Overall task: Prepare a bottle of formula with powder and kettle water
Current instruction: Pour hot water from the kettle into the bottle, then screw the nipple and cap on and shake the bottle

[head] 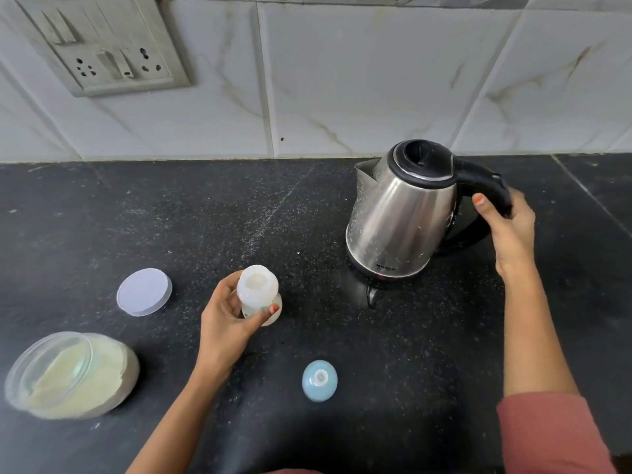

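Resting bottle (259, 295) inside left grip (229, 319)

A black speckled stone countertop (171, 213) fills the lower two thirds of the frame, with a thin seam running diagonally across its far right corner and a faint pale streak slanting down through its middle. Behind it, across the top of the frame, rises a wall of large white tiles (376, 80) veined in grey and brown, marble-like, with pale grout lines between them. In the upper left, set into that wall, sits a grimy whitish switch-and-socket plate (102, 46), its sockets unoccupied.
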A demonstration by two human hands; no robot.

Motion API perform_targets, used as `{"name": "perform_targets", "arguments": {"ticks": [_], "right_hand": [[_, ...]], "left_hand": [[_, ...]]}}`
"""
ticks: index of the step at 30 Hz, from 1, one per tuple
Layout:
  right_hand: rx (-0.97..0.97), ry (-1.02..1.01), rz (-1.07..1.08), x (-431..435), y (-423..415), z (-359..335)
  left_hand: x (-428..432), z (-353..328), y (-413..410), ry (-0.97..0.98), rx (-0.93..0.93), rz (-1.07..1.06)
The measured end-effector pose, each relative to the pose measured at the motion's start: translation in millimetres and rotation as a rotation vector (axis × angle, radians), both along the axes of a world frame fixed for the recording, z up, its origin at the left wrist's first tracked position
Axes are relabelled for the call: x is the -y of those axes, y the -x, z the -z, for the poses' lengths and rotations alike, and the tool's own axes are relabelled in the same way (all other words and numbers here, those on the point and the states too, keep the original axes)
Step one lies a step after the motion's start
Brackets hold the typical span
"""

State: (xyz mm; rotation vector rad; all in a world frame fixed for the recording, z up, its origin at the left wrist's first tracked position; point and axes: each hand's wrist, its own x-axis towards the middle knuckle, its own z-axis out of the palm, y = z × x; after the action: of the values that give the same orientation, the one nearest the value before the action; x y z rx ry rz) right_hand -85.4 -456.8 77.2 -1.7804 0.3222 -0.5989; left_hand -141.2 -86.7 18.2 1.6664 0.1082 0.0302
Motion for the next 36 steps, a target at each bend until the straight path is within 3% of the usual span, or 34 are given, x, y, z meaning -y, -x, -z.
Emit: {"name": "perform_targets", "arguments": {"ticks": [6,9,12,19,26,30,36], "right_hand": [[0.149,0.063,0.287,-32,26,13],[0.157,0.014,0.265,-46,39,23],[0.112,-0.031,0.112,-69,55,34],[-0.078,-0.020,-0.237,-145,107,45],[-0.573,0.353,-0.437,-200,141,60],[-0.712,0.510,-0.462,-214,147,62],[-0.702,0.535,-0.317,-229,153,64]], "left_hand": [[-3,1,21,0.023,0.032,-0.004],[-4,5,31,0.023,0.035,-0.001],[-5,11,41,0.029,0.033,0.001],[-13,18,59,0.041,0.020,0.019],[-36,24,57,0.035,0.018,0.101],[-41,27,58,0.029,0.011,0.148],[-50,35,62,0.040,0.009,0.232]]}}
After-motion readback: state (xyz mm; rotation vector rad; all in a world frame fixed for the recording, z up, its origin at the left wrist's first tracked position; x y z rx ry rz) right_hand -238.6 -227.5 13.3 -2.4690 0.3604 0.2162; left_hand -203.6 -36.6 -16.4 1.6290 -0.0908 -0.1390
